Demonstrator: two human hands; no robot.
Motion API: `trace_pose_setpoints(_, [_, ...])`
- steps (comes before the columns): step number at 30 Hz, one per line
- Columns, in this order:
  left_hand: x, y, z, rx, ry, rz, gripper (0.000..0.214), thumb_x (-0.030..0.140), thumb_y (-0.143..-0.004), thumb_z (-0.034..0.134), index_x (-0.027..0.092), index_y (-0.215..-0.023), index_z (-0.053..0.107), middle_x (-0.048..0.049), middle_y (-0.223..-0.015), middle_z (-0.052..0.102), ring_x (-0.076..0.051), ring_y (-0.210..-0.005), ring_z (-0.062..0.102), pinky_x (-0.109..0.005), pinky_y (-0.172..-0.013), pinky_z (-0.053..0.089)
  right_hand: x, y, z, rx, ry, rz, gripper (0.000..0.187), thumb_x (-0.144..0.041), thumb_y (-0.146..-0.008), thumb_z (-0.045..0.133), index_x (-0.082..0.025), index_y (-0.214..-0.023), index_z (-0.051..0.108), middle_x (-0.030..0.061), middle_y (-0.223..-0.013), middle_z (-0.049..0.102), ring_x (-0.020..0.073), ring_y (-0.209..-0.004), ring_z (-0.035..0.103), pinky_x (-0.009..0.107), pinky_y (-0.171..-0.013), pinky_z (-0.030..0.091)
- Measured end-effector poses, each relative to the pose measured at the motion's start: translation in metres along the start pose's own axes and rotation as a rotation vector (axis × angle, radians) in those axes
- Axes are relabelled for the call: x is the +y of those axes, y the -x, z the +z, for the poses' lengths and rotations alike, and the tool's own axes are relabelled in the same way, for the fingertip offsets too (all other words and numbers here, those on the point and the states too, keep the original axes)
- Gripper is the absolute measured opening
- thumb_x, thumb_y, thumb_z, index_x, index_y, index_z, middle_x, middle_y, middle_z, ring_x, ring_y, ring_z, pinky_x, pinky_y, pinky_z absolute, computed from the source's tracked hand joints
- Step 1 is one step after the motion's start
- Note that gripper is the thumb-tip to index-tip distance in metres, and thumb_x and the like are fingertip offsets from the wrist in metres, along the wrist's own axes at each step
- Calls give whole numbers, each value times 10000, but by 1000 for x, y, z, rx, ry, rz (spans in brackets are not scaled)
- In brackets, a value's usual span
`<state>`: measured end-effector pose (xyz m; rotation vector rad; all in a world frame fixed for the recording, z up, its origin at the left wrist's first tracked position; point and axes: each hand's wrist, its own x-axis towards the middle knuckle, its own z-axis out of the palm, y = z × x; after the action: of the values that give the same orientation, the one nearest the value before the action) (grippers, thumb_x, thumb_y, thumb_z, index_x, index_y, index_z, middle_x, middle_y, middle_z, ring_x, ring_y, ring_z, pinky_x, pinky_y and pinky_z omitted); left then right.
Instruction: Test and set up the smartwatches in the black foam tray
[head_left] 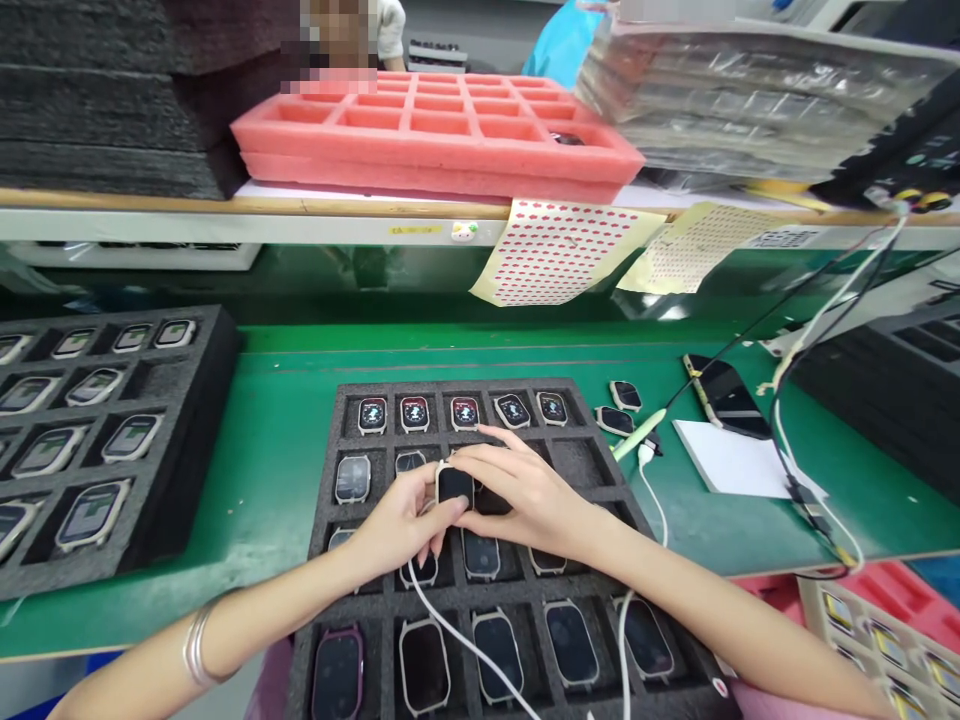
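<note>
Both hands hold one smartwatch case with a dark screen, above a black foam tray. My left hand pinches it from the left, its thumb lying across the lower screen. Around its right and upper edge close the fingers of my right hand. A white cable runs out from under my left hand toward the bottom edge; its upper end is hidden. In the tray's back row, several watches have lit faces, such as the lit watch. The front rows hold watches with dark screens, one with a purple frame.
Another foam tray of watches stands on the left. At the right lie two loose watches, a green pen-like tool, a phone and white paper. A shelf above carries a pink foam tray. Cables hang at the right.
</note>
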<state>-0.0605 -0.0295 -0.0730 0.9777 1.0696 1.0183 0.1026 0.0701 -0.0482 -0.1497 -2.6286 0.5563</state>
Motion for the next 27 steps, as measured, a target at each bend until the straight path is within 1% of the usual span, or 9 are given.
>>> trace_pose_setpoints(8, [1, 2, 1, -16, 72, 8, 328, 412, -827, 615, 122, -961, 541, 93, -512, 410, -28, -334, 293, -155, -321, 211, -1, 3, 2, 28, -78, 15, 405, -300, -856, 685, -137, -1179, 504, 117, -1043, 626, 227, -983, 591, 492, -1031, 370])
trace_pose_setpoints(10, [1, 1, 1, -27, 75, 21, 324, 403, -822, 625, 124, -970, 553, 84, -545, 421, -32, -364, 294, -163, -345, 224, -1, 4, 1, 24, -84, 20, 418, -315, -852, 693, -136, -1180, 506, 116, -1039, 626, 228, -978, 593, 489, -1028, 369])
trace_pose_setpoints(14, [2, 1, 1, -9, 78, 89, 277, 337, -811, 652, 119, -972, 592, 18, -723, 531, -79, -589, 449, -188, -554, 379, -2, 5, 1, 28, -80, 24, 426, -335, -852, 691, -146, -1187, 508, 107, -1032, 628, 227, -961, 595, 485, -1015, 377])
trace_pose_setpoints(16, [3, 1, 1, -13, 77, 104, 261, 318, -813, 650, 120, -975, 599, -5, -791, 564, -111, -695, 490, -216, -662, 407, -2, 5, 1, 29, -75, 21, 436, -337, -844, 701, -139, -1182, 508, 109, -1027, 628, 227, -954, 595, 479, -1009, 381])
trace_pose_setpoints(19, [3, 1, 1, -19, 53, 120, 260, 319, -817, 642, 121, -980, 600, -25, -846, 585, -137, -768, 513, -240, -725, 416, -3, 6, 2, 18, -59, 21, 448, -339, -840, 707, -127, -1179, 506, 114, -1028, 626, 228, -954, 592, 474, -1012, 377])
trace_pose_setpoints(20, [2, 1, 1, -16, 39, 121, 264, 323, -819, 639, 120, -984, 597, -25, -844, 582, -132, -750, 513, -234, -705, 418, -3, 6, 2, 17, -47, 20, 453, -346, -841, 704, -127, -1183, 503, 117, -1034, 624, 231, -960, 590, 478, -1013, 375])
trace_pose_setpoints(22, [0, 1, 0, -20, 13, 95, 291, 341, -833, 620, 123, -1021, 579, 3, -763, 551, -91, -603, 477, -202, -569, 396, -3, 6, 3, 19, -24, 16, 461, -362, -847, 695, -127, -1190, 496, 122, -1040, 623, 239, -969, 586, 487, -1010, 376])
trace_pose_setpoints(24, [-3, 2, -1, -32, -10, 51, 319, 361, -853, 589, 128, -1067, 549, 49, -648, 479, -52, -446, 376, -178, -420, 305, -3, 7, 3, 24, -12, 14, 453, -364, -857, 682, -126, -1192, 492, 125, -1040, 623, 243, -971, 585, 493, -1005, 381])
trace_pose_setpoints(27, [-5, 2, -2, -45, -31, 28, 315, 357, -871, 563, 128, -1082, 518, 86, -567, 396, -37, -382, 322, -160, -353, 239, -4, 7, 3, 23, -22, 18, 419, -352, -876, 659, -131, -1191, 492, 123, -1041, 624, 241, -971, 588, 496, -1007, 383])
